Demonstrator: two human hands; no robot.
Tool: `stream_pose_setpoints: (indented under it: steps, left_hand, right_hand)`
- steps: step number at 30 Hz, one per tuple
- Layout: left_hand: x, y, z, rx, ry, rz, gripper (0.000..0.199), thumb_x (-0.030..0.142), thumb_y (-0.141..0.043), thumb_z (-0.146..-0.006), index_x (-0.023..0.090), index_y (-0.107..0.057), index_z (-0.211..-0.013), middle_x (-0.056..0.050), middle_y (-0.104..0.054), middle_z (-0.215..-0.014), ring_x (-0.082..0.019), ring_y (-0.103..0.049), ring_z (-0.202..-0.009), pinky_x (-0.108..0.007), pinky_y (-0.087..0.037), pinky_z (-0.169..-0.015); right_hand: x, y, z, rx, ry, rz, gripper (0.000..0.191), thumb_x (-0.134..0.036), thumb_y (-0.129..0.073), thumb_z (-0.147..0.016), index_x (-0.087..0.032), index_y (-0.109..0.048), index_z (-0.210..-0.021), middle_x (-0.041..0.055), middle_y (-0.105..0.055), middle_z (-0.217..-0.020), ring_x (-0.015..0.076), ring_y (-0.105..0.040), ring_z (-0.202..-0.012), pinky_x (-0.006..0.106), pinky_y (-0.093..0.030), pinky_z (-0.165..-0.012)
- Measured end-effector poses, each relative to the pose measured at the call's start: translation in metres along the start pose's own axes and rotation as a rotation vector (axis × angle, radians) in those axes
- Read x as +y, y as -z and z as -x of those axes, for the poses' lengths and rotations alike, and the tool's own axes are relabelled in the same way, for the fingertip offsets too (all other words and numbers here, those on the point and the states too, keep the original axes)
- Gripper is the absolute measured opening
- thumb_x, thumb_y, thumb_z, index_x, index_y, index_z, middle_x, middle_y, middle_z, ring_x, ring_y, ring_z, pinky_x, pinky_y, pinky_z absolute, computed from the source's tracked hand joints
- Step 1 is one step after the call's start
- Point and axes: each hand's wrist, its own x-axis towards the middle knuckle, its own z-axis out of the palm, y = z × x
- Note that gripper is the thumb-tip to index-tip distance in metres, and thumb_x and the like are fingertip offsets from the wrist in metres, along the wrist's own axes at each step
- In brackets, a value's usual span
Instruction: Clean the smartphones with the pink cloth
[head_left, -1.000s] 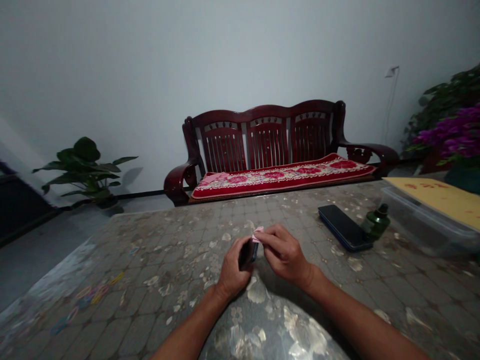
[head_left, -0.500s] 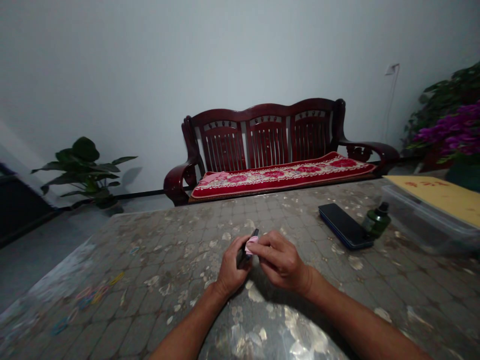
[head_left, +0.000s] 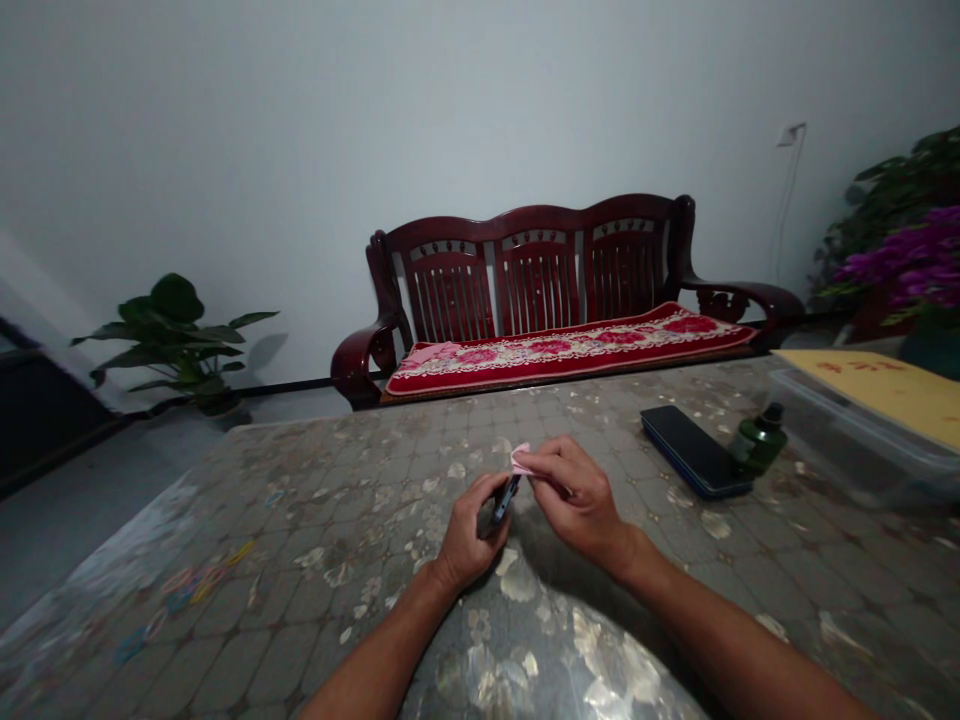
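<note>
A thin dark device, like a phone seen edge-on (head_left: 504, 502), is held tilted above the table by my left hand (head_left: 469, 535), whose fingers wrap round its sides. My right hand (head_left: 576, 497) pinches a small pink cloth (head_left: 520, 459) between thumb and fingers. The cloth lies at the upper end of the device and hides that end. Both hands are over the middle of the patterned table (head_left: 360, 470).
To the right lie a dark phone (head_left: 694, 450), a green bottle (head_left: 759, 440) and a clear plastic box (head_left: 847, 435) with a yellow sheet (head_left: 885, 385) on top. Colourful bands (head_left: 199, 585) are scattered at left. A wooden bench (head_left: 536, 270) stands behind the table.
My right hand has moved up and slightly right with the pink cloth, from the middle of the device's edge to its upper end. My left hand has shifted only slightly.
</note>
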Motion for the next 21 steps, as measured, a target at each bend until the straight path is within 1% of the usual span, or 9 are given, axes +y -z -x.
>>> stream_pose_setpoints:
  steps: [2, 4, 6, 9, 14, 18, 21]
  left_hand:
    - [-0.001, 0.0, 0.0, 0.02, -0.023, -0.004, 0.039, 0.026, -0.058, -0.086, 0.02, -0.062, -0.125, -0.011, -0.07, -0.118, -0.027, -0.065, -0.109, -0.041, -0.051, -0.098]
    - [0.001, 0.002, -0.001, 0.018, -0.026, -0.001, 0.039, 0.026, -0.058, -0.087, 0.019, -0.062, -0.125, -0.01, -0.07, -0.113, -0.026, -0.067, -0.105, -0.04, -0.051, -0.095]
    - [0.004, 0.004, -0.002, -0.004, -0.015, 0.008, 0.037, 0.028, -0.057, -0.089, 0.019, -0.062, -0.125, -0.01, -0.071, -0.108, -0.025, -0.068, -0.1, -0.039, -0.052, -0.092]
    - [0.007, 0.006, -0.003, -0.033, -0.004, 0.031, 0.036, 0.031, -0.055, -0.092, 0.017, -0.062, -0.125, -0.011, -0.071, -0.107, -0.024, -0.068, -0.097, -0.038, -0.052, -0.09]
    - [0.006, 0.006, -0.002, -0.033, -0.002, 0.029, 0.038, 0.037, -0.056, -0.092, 0.019, -0.064, -0.124, -0.012, -0.072, -0.11, -0.027, -0.067, -0.101, -0.041, -0.051, -0.093]
    - [0.009, 0.007, -0.002, -0.027, 0.019, 0.047, 0.037, 0.038, -0.057, -0.091, 0.018, -0.066, -0.121, -0.012, -0.072, -0.107, -0.026, -0.068, -0.098, -0.04, -0.052, -0.092]
    - [0.011, 0.007, -0.002, 0.005, 0.048, 0.079, 0.037, 0.037, -0.057, -0.09, 0.019, -0.067, -0.121, -0.01, -0.073, -0.106, -0.026, -0.068, -0.098, -0.04, -0.052, -0.092]
  right_hand:
    - [-0.001, 0.001, 0.001, -0.04, 0.059, 0.02, 0.042, -0.003, -0.053, -0.087, -0.027, -0.071, -0.117, 0.0037, -0.065, -0.089, 0.0166, -0.063, -0.082, 0.028, -0.054, -0.072]
    - [0.001, 0.002, 0.0, -0.05, 0.078, 0.059, 0.044, -0.002, -0.052, -0.086, -0.027, -0.071, -0.117, 0.0036, -0.065, -0.088, 0.017, -0.063, -0.082, 0.029, -0.054, -0.072]
    - [0.004, 0.003, 0.0, -0.021, 0.047, 0.078, 0.043, -0.001, -0.051, -0.086, -0.027, -0.072, -0.114, 0.0031, -0.064, -0.087, 0.0166, -0.063, -0.081, 0.029, -0.054, -0.072]
    - [0.005, 0.002, -0.001, 0.01, -0.013, 0.043, 0.04, -0.001, -0.051, -0.087, -0.026, -0.073, -0.109, 0.0026, -0.064, -0.086, 0.0154, -0.062, -0.079, 0.027, -0.053, -0.071]
    - [0.004, -0.002, 0.001, -0.044, -0.055, 0.006, 0.037, -0.003, -0.053, -0.086, -0.025, -0.074, -0.108, 0.0029, -0.064, -0.083, 0.0158, -0.062, -0.079, 0.027, -0.052, -0.07]
    - [0.008, -0.002, 0.002, -0.041, -0.089, 0.034, 0.035, -0.004, -0.052, -0.086, -0.024, -0.075, -0.103, 0.0032, -0.064, -0.082, 0.0157, -0.062, -0.076, 0.027, -0.052, -0.068]
    - [0.009, -0.003, 0.002, -0.051, -0.109, 0.021, 0.034, -0.006, -0.054, -0.086, -0.024, -0.074, -0.107, 0.0024, -0.063, -0.081, 0.0153, -0.061, -0.073, 0.026, -0.051, -0.064]
